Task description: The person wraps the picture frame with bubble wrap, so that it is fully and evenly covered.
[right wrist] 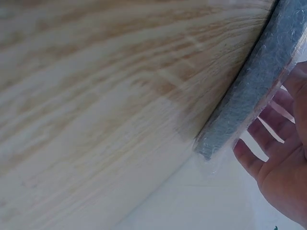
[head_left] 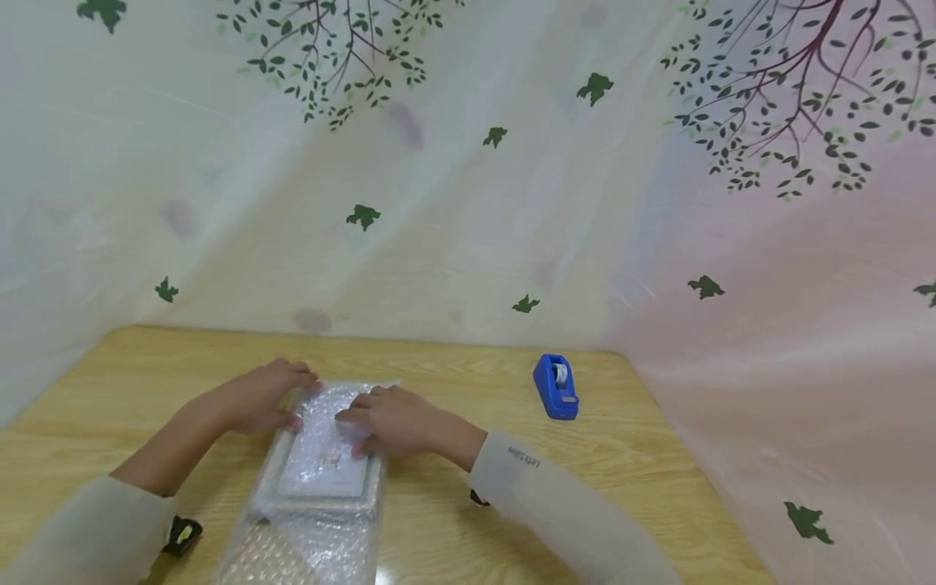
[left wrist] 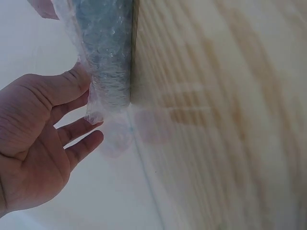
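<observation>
A flat rectangular picture frame point(head_left: 322, 479) with a pale front lies on the table under clear bubble wrap point(head_left: 340, 540). A loose length of the wrap runs toward the near edge. My left hand point(head_left: 263, 398) is at the frame's far left corner; in the left wrist view its thumb and index finger pinch the wrap's edge, the other fingers loosely bent. My right hand point(head_left: 402, 422) rests on the wrap over the frame's upper right, its fingers relaxed. In the right wrist view, the wrapped side point(right wrist: 244, 91) stands beside these fingers.
A blue tape dispenser point(head_left: 557, 388) with a roll stands at the right back of the wooden table point(head_left: 453, 366). A black strapped item point(head_left: 183, 536) shows by the left sleeve. Behind the table hangs a cloth point(head_left: 439, 268) printed with leaves and branches.
</observation>
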A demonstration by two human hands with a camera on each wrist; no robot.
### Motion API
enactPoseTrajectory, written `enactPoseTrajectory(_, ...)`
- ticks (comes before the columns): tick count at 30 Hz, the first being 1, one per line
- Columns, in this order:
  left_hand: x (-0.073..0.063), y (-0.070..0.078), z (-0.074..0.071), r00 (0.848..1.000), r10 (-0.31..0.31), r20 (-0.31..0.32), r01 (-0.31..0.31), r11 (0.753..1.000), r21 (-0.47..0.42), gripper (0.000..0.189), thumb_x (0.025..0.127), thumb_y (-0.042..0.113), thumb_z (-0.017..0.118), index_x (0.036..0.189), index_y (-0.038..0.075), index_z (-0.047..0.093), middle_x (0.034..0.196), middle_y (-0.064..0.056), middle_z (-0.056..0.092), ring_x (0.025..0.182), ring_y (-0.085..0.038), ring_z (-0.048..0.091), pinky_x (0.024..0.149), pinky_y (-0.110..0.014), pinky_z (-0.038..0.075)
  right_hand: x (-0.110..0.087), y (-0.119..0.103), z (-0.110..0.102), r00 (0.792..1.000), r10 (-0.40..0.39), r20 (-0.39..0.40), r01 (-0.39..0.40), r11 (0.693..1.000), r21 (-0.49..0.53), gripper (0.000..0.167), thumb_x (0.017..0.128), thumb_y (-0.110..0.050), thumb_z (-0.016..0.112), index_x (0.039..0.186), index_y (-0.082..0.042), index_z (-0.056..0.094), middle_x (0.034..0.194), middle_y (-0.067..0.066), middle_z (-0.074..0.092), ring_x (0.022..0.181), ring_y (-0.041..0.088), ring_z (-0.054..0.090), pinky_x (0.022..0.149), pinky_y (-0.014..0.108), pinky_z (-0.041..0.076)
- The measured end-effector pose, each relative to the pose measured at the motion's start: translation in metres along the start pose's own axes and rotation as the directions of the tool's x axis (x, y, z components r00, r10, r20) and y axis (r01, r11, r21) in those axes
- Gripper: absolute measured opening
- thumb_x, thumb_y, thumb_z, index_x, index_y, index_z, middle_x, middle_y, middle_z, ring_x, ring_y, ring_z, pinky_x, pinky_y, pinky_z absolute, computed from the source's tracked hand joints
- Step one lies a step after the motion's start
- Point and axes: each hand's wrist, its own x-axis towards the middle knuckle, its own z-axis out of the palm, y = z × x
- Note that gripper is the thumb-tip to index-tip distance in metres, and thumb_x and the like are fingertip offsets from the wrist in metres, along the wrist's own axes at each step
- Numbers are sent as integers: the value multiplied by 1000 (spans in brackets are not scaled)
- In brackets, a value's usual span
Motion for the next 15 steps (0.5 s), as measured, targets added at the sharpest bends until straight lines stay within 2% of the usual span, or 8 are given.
enactPoseTrajectory(8,3,3,0,1000,-26,-8,27,1000,15,50,80,21,87,123,4,69,126,-16,63,118,-43,56,97,-61,48,-1,2,-1,991,130,37,-131,991,31,71,98,-61,56,159,-30,36,161,1,38,145,24,38,116,46,36)
enactPoseTrajectory(15,2,6,0,999,-41,6,41,999,24,50,82,22,86,125,3,68,128,-18,63,119,-45,56,98,-62,47,2,6,1,991,118,66,-121,992,38,73,97,-65,53,160,-32,34,161,0,39,145,25,40,116,45,36)
